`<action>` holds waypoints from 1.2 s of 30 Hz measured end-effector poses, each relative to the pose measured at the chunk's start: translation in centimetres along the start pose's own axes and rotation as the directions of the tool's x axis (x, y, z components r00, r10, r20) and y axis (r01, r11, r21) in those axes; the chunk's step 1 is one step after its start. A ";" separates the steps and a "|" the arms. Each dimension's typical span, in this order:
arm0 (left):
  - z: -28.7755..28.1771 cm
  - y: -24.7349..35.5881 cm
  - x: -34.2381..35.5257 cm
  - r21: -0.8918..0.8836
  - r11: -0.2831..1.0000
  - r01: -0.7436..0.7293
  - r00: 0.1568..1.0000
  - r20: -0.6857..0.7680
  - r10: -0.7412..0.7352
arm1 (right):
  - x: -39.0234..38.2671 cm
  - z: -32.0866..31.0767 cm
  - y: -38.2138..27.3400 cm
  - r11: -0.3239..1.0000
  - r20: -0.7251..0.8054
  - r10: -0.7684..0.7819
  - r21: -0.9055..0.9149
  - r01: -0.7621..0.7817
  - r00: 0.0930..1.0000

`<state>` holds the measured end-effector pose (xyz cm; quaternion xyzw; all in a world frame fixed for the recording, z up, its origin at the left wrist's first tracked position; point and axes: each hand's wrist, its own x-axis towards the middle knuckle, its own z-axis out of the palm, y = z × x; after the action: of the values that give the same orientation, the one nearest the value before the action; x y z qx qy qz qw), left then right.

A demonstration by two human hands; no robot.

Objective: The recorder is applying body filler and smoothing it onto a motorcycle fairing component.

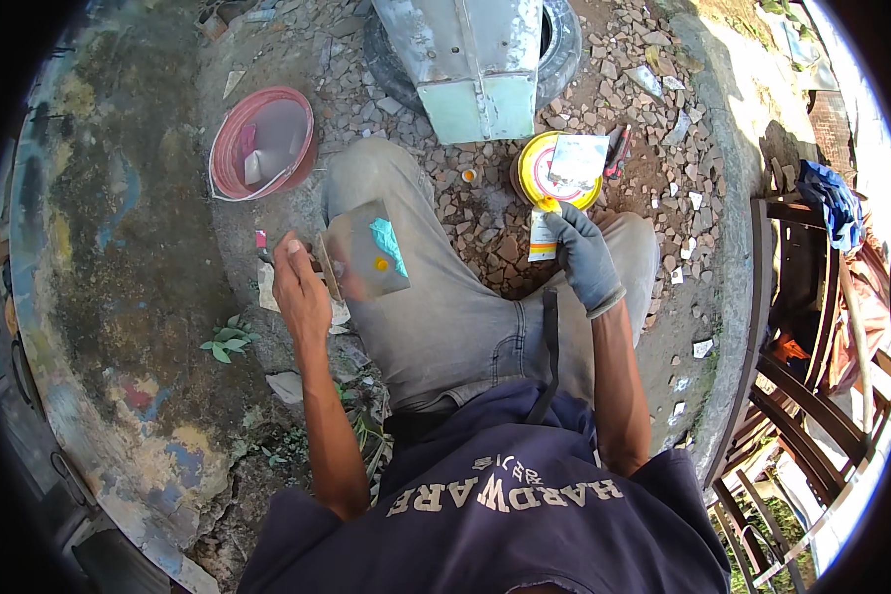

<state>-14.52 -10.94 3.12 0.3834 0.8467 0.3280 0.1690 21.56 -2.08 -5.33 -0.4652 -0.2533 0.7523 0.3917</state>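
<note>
My left hand [299, 282], bare, grips the edge of a flat plate [351, 252] that bears a teal smear [387, 245] and a yellow blob [380, 264], over my left leg. My right hand [582, 255], in a grey glove, is closed on a small white-and-yellow tube [543, 241] held upright above my right knee. Just behind the tube sits a round yellow tin [528, 166] with a pale flat sheet [576, 156] on top and a red-and-black tool [617, 150] at its right. A small orange cap [469, 175] lies on the gravel.
A pink bucket [224, 158] of cloudy water stands on the left. Ahead, a worn metal body [455, 49] rests on a tyre [557, 64] amid broken stone. Wooden frames [797, 416] with blue cloth [830, 198] are at the right. A mottled concrete slab [109, 297] spans the left.
</note>
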 end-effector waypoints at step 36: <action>33.8 1.1 -1.0 -0.166 0.846 0.506 0.862 0.098 -0.497 | -11.3 -7.2 -3.1 0.990 -0.333 -0.141 -0.029 0.140 0.932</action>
<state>4.93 3.28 -20.69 0.1398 0.8783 0.3403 0.3054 32.05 -9.52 -0.52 -0.5676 -0.2177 0.6320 0.4806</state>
